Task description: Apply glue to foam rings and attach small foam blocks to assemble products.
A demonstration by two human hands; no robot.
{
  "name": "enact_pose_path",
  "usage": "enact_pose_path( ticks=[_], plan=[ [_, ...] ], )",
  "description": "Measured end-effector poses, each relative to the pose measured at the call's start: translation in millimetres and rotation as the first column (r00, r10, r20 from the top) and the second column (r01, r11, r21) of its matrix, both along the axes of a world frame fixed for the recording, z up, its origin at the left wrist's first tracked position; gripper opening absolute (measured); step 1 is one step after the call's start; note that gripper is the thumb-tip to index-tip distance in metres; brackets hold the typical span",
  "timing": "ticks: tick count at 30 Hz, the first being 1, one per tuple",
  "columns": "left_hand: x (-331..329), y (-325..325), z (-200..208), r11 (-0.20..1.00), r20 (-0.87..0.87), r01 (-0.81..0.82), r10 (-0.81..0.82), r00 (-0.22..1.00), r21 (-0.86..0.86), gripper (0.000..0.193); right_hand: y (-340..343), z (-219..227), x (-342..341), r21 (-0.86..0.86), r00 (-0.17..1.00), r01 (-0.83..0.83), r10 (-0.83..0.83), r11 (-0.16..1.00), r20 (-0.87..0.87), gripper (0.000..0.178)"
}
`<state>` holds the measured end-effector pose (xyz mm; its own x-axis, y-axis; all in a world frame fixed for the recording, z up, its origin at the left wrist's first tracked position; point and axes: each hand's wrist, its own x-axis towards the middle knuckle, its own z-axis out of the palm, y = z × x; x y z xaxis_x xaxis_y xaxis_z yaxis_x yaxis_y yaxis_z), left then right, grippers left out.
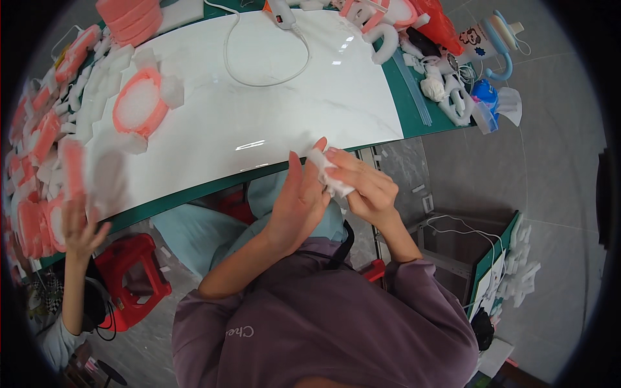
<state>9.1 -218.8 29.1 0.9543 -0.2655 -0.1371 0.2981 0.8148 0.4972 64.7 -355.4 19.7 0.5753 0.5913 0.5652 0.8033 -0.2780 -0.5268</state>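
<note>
Both of my hands are close together in front of my body, at the near edge of the white-topped table. My right hand has its fingers closed on a crumpled white tissue and presses it against the fingers of my left hand. My left hand is held up with its fingers stretched out, and the tissue covers part of them. On the table to the left lies a pink foam ring with a white middle, with white foam pieces touching its edge.
A white-corded hot glue gun lies at the far edge. Pink and white foam parts pile up at left, where a co-worker's hand reaches in. Glue sticks and a tissue pack are at right. A red stool stands lower left.
</note>
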Motion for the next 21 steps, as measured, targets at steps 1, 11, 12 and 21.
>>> enact_pose_path(
  ticks=[1, 11, 12, 21],
  plan=[
    [-1.0, 1.2, -2.2, 0.988, 0.051, -0.029, 0.022, 0.998, 0.15, 0.069, -0.3, -2.4, 0.0, 0.032, 0.997, 0.074, -0.075, 0.997, 0.024, 0.034],
    [2.1, 12.3, -13.4, 0.057, 0.828, -0.826, -0.033, 0.56, 0.561, 0.039, 21.8, 30.1, -15.5, 0.082, 0.993, 0.086, -0.078, 0.993, -0.09, 0.032],
    [-0.6, 8.7, -16.0, 0.096, 0.827, -0.826, 0.038, 0.56, 0.555, 0.038, 23.7, 29.5, -19.3, 0.157, 0.985, 0.118, -0.096, 0.981, -0.14, 0.031],
    [-10.2, 11.6, -8.3, 0.321, 0.654, -0.769, 0.405, 0.639, 0.553, 0.031, 37.1, 31.2, -39.1, 0.33, 0.907, 0.1, 0.05, 0.939, -0.419, 0.026]
  ],
)
